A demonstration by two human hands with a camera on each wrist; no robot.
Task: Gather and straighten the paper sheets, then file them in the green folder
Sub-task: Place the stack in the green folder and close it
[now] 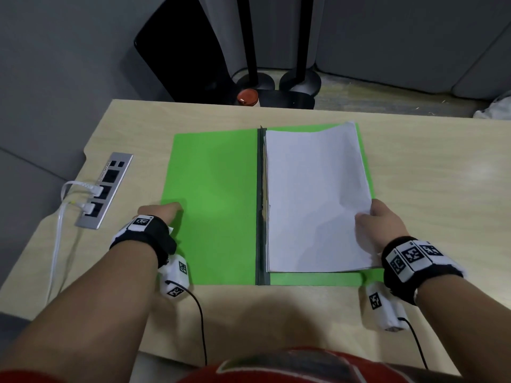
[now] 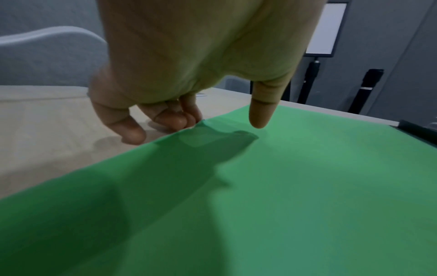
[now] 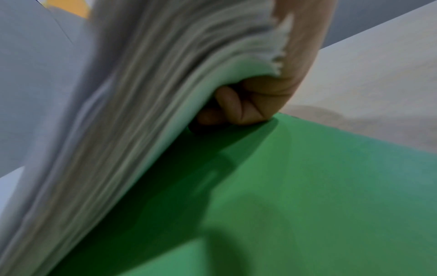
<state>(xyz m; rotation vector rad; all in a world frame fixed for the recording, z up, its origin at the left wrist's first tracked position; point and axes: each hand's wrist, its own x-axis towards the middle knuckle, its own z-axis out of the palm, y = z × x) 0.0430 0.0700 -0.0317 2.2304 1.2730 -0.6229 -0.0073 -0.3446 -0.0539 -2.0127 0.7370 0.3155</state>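
Several right hand fingers hide beneath the paper sheets.

Light wood counter. Silver power strip at 9 o'clock, two white cables plugged in. Red-capped bottle past the 12 o'clock edge, beside black stand bases.

left hand — fingers curled down, thumb out | right hand — grip closed, pinching
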